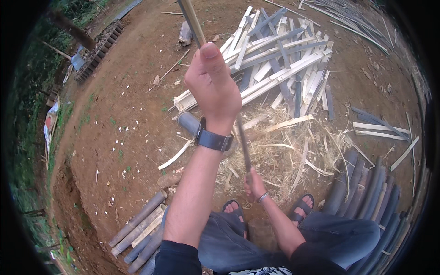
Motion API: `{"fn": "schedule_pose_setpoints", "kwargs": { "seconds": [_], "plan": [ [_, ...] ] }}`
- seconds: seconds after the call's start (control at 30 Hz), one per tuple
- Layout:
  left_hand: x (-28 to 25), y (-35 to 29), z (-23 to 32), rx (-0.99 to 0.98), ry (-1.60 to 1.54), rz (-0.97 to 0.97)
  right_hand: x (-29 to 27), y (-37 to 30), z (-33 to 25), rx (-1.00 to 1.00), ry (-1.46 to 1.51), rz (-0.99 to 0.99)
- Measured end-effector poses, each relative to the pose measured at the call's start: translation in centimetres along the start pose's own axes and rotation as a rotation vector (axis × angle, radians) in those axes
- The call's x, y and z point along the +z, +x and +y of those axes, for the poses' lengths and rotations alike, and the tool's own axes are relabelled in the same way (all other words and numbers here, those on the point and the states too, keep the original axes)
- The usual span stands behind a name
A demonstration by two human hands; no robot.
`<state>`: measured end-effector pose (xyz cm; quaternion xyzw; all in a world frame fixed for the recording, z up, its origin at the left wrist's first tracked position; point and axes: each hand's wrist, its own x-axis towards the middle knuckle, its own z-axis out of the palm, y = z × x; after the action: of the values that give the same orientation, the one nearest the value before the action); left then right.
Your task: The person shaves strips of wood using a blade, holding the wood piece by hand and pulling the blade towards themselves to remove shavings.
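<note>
My left hand (213,85), raised in front of me with a dark watch on the wrist, is closed around a split bamboo strip (191,20). The strip runs up past the top of the view. Lower and to the right, my right hand (255,187) grips the handle of a machete (244,144). Its narrow dark blade, slightly blurred, points up and away from me. The upper end of the blade passes behind my left wrist, so its tip is hidden. Pale bamboo shavings (279,151) lie beneath the blade.
A heap of split bamboo strips (284,59) lies ahead on the dirt. Bamboo pieces (357,188) are stacked at the right, and bamboo poles (140,220) at the lower left. A wooden block (262,233) sits between my sandalled feet. A ditch (78,206) runs along the left.
</note>
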<state>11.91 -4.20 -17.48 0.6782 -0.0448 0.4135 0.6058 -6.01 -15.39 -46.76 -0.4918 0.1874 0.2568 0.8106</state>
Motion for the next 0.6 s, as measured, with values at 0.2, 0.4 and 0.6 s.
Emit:
{"fn": "schedule_pose_setpoints", "kwargs": {
  "seconds": [0.2, 0.4, 0.6],
  "plan": [
    [-0.2, 0.2, -0.5, 0.059, 0.035, 0.010, 1.4, -0.3, -5.1, -0.021, 0.043, -0.076],
    [0.5, -0.4, 0.1, -0.029, -0.075, -0.024, -0.6, 0.8, 0.7, 0.136, -0.123, -0.039],
    [0.6, -0.6, -0.3, 0.031, -0.044, -0.039, 0.8, -0.1, -5.7, -0.044, 0.100, -0.078]
  ]
}}
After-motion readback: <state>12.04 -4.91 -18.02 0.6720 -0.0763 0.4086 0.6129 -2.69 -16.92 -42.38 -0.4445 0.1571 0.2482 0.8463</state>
